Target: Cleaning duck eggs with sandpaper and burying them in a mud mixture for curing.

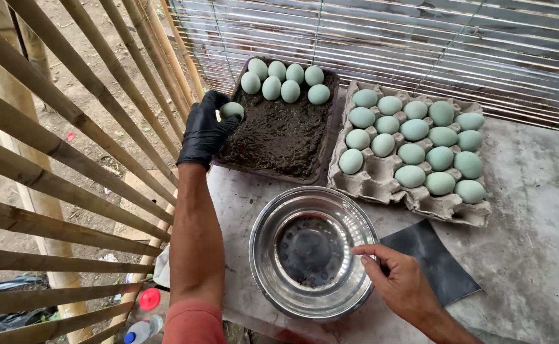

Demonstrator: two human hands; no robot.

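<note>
While your left hand [204, 132], in a black glove, closed its fingers around one pale green egg [232, 110], it held that egg at the near left corner of the dark tray of black mud [279, 130]. Eight more green eggs [284, 81] sat in the mud beyond that hand. Your bare right hand [399, 284] lay loosely open, fingertips touching the rim of the round shiny steel bowl [312, 258], gripping nothing. Beyond your right hand stood the grey cardboard egg carton [381, 185] full of green eggs, and just beside it a flat black sheet [435, 258] lay on the grey desk [534, 248].
</note>
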